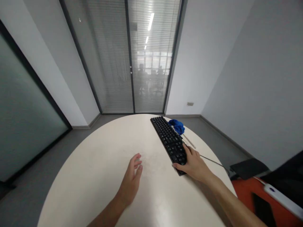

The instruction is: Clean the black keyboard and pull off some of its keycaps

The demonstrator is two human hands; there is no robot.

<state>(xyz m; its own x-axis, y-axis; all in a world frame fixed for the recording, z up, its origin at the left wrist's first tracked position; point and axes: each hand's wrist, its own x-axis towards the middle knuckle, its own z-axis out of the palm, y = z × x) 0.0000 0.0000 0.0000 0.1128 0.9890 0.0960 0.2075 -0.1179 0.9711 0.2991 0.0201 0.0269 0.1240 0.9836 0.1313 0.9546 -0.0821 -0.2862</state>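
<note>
A black keyboard point(167, 135) lies slantwise on the right half of a round white table point(104, 151). My right hand point(194, 162) grips its near end, with the thumb on the left edge and the fingers over the right side. Left of the keyboard, my left hand point(131, 179) is held apart from it, fingers loosely extended and nothing in them. Just beyond the keyboard's right edge is a bunched blue cloth-like thing point(177, 126), with a thin pale stick point(189, 141) beside it.
A thin dark cable point(211, 160) runs from near my right hand over the table's right edge. Below lies a red seat point(246, 189) with a white power strip point(282, 200) and a dark flat object point(263, 208). Glass doors with blinds point(113, 63) stand behind the table.
</note>
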